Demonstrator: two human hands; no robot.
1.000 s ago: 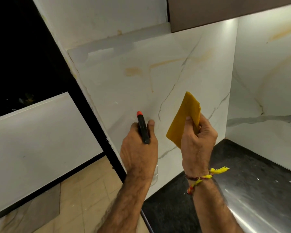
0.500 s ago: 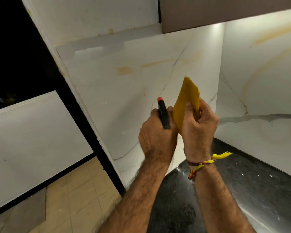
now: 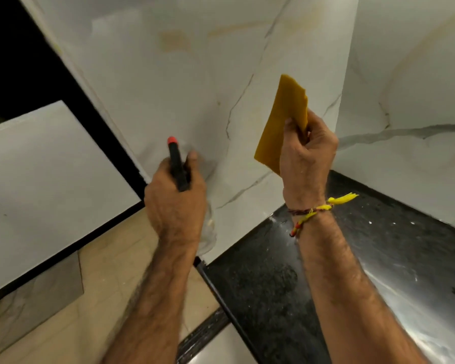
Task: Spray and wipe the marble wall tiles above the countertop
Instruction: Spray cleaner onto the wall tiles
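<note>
My left hand (image 3: 175, 200) grips a spray bottle (image 3: 177, 164) with a black head and a red nozzle tip; its clear body shows faintly below my fist. The nozzle points at the white marble wall tiles (image 3: 195, 82) with grey and tan veins. My right hand (image 3: 305, 153) holds a folded yellow cloth (image 3: 284, 122) upright, close to the wall but apart from the bottle. A yellow and red thread band circles my right wrist.
A black speckled countertop (image 3: 273, 279) runs under the tiles into the corner, where a second marble wall (image 3: 410, 101) stands on the right. Beige floor tiles (image 3: 111, 258) and a white panel (image 3: 42, 185) lie to the left.
My two hands were side by side half a second ago; now they are apart, the bottle lower and to the left, the cloth to the right. The view has tilted down.
</note>
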